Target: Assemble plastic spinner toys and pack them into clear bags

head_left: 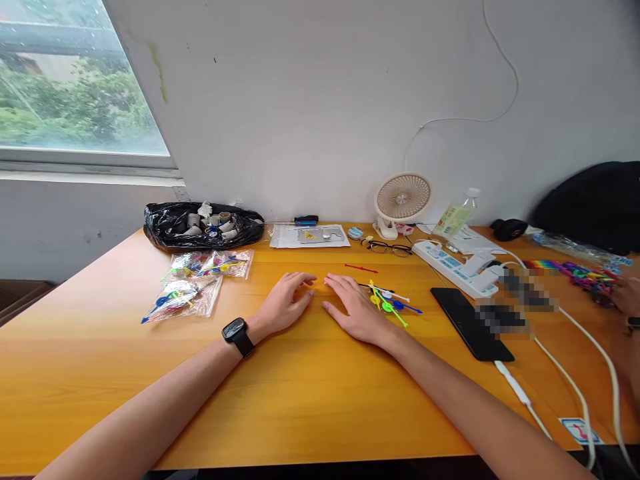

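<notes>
My left hand [283,303] rests on the wooden table, its fingers loosely curved and apart, with nothing in it. Opposite it lies my right hand [355,310], palm down with the fingers stretched out and the thumb apart, also holding nothing. Just right of that hand is a small cluster of coloured plastic arrow-shaped pieces [388,307] in yellow, green, blue, white and black, partly hidden by the hand. A single red arrow piece [361,269] lies beyond my right fingers. To the left of my left hand are clear plastic bags [183,298] with similar coloured pieces inside.
At the back stand a black bag of cardboard tubes [165,230], a small fan [403,197], glasses [385,248] and a bottle [455,217]. On the right lie a power strip [450,267], a phone [465,323] and cables. Another person's hand [627,297] is by a colourful pile.
</notes>
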`<state>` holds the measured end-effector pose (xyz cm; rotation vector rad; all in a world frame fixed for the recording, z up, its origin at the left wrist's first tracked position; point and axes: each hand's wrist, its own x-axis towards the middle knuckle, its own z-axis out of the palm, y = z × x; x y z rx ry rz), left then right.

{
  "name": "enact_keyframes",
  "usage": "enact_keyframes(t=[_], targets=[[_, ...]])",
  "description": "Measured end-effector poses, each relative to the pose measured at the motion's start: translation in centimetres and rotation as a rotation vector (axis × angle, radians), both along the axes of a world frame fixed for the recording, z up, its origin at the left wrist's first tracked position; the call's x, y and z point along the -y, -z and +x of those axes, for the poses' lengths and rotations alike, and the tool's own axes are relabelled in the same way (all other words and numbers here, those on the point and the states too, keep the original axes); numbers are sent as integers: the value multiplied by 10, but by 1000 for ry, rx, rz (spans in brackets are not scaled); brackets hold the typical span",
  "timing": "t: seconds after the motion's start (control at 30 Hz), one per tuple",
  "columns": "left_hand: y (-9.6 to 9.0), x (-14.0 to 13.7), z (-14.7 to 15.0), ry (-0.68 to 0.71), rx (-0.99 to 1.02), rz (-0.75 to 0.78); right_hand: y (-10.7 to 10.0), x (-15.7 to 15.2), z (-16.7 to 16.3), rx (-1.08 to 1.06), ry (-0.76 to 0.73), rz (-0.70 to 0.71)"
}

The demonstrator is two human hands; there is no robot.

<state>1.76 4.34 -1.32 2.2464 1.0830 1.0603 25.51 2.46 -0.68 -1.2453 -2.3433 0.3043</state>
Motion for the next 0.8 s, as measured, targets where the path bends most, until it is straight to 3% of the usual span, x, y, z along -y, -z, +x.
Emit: enact_keyframes(t=[0.2, 0.4, 0.63, 0.8], targets=[[0, 0, 0, 9, -12, 17, -5, 7, -6, -112, -184, 3], [-5, 1, 2, 88, -97, 73, 7, -8, 6, -113, 7, 21], [-4, 2, 1, 129, -110, 82, 10, -36, 35, -177, 170, 202], [-6, 3, 0, 147, -107, 67, 15, -51, 55, -56, 288, 211]])
